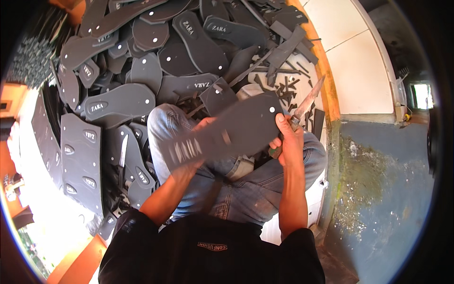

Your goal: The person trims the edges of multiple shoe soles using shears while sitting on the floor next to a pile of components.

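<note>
Left hand [191, 158]: grip pinching dark grey foam sole sheet [222, 132] over lap.
Right hand [286, 139]: grip pinching sheet's far end plus rusty long-bladed knife [305, 104] — slip risks cut fingers.

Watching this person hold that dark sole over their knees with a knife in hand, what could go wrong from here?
1. The right hand grips both the long worn knife and the dark grey sole-shaped rubber sheet; a slip could cut fingers.
2. The left hand is under the sheet, over the blue-jeaned knees, possibly in the blade's path.
3. The heap of dark soles ahead could slide.
</note>
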